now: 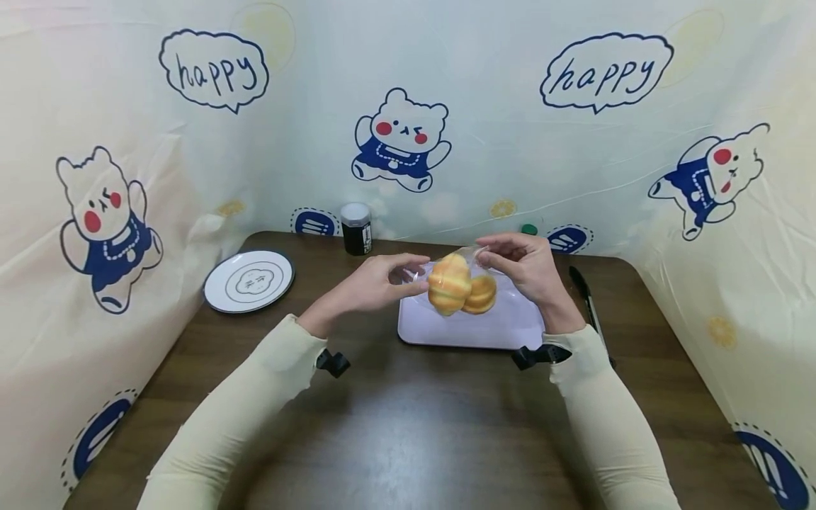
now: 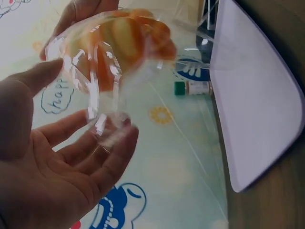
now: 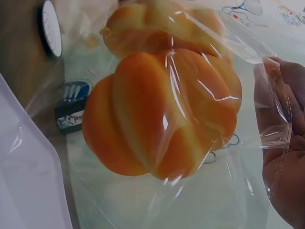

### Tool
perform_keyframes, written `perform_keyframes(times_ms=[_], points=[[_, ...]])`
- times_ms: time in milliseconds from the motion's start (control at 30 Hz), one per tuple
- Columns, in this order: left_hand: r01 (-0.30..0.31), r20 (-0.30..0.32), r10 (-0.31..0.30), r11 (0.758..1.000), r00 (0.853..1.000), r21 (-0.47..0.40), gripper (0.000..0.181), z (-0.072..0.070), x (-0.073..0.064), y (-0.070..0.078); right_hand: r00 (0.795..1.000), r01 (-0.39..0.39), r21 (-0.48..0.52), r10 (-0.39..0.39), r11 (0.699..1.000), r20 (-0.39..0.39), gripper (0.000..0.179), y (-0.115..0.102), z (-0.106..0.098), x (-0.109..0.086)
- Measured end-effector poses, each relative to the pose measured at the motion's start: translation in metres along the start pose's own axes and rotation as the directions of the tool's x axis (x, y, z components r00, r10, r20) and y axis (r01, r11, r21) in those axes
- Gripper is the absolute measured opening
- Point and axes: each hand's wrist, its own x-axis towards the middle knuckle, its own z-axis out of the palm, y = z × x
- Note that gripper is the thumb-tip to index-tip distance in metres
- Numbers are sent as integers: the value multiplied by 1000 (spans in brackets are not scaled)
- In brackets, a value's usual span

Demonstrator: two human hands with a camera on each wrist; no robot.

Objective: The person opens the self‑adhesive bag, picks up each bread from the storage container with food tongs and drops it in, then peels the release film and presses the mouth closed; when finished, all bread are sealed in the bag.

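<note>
Above a white tray (image 1: 472, 336), a clear plastic bag (image 3: 248, 186) holds two golden bread rolls (image 1: 449, 283), one partly behind the other. My right hand (image 1: 523, 265) pinches the bag by its upper right edge; in the right wrist view its fingers lie partly behind the film. At the bag's left side is my left hand (image 1: 382, 283), its thumb apart from its spread fingers. The left wrist view shows film against the fingertips (image 2: 128, 138) of that hand. The rolls fill much of the right wrist view.
A white plate (image 1: 248, 282) with a face drawing lies at the table's left. A dark jar (image 1: 356, 230) with a pale lid stands at the back. Black-handled tongs or a similar long tool (image 1: 583, 294) lie right of the tray. Behind the right hand is a green-capped bottle (image 2: 193, 88).
</note>
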Motion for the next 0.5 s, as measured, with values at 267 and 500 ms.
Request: perform_keyframes(times_ms=[267,500], points=[[-13,-18,11,993,1000,-114,50,-2,-2,-6,997,57,84,-53,995,-51,21,0,-7,0],[-63,-31,57,972,998,-227,52,-7,-9,-6,992,-33,55,39,998,-119,24,1,-14,-3]])
